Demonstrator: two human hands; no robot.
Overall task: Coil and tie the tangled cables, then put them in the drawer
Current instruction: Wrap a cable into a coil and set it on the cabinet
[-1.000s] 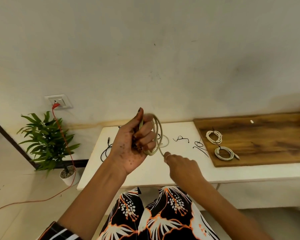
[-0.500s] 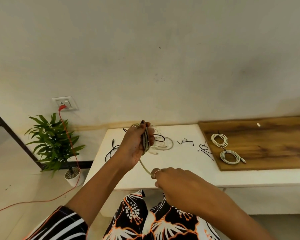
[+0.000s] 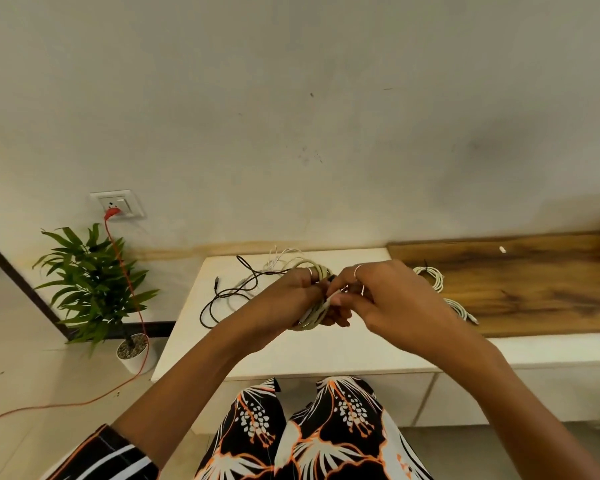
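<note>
The person's left hand [image 3: 288, 299] has its fingers curled round a beige coiled cable [image 3: 314, 308], holding the bundle above the white table [image 3: 291, 355], close to the middle of the view. The right hand [image 3: 388, 303] meets it from the 3 o'clock side, its fingertips [image 3: 338, 301] pinching a pale bit of the same coil where the two hands touch; whether that bit is the cable's loose end or a tie cannot be told from here, since the fingers cover most of it. At about 10 o'clock from the hands a loose black cable [image 3: 222, 299] lies in open loops on the tabletop, tangled with thin white wires [image 3: 281, 258] that sit at 12 o'clock of the left hand, near the wall. At 3 o'clock a wooden board [image 3: 534, 289] lies on the table, and on it rest two white coiled cables [image 3: 433, 277], one partly hidden behind the right wrist. Off the table at 9 o'clock stands a potted plant [image 3: 94, 289] on the floor, with an orange cord [image 3: 132, 306] running down from a wall socket [image 3: 116, 204] past the pot. Patterned black, white and orange clothing [image 3: 309, 434] fills the 6 o'clock edge.
</note>
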